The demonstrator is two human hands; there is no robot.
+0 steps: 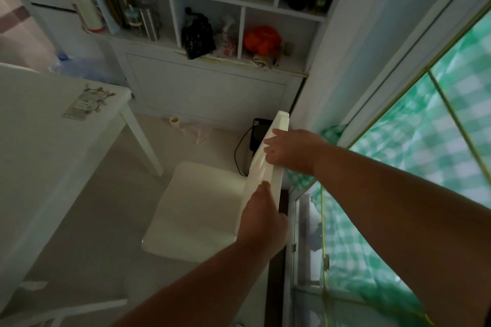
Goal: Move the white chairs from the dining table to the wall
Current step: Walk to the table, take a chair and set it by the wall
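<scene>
A white chair [196, 207] stands on the floor in the middle of the head view, its seat facing left and its backrest against the glass wall [398, 167] on the right. My left hand [263, 220] grips the near end of the backrest's top rail. My right hand [292, 150] holds the far end of the same rail, fingers curled over it. The white dining table [47, 135] stands at the left, one leg close to the chair's seat.
A white shelf cabinet [212, 82] with bottles, flasks and bags fills the back wall. A black device with a cord [256, 133] lies on the floor behind the chair. A small cup and litter [175, 121] lie near the cabinet base.
</scene>
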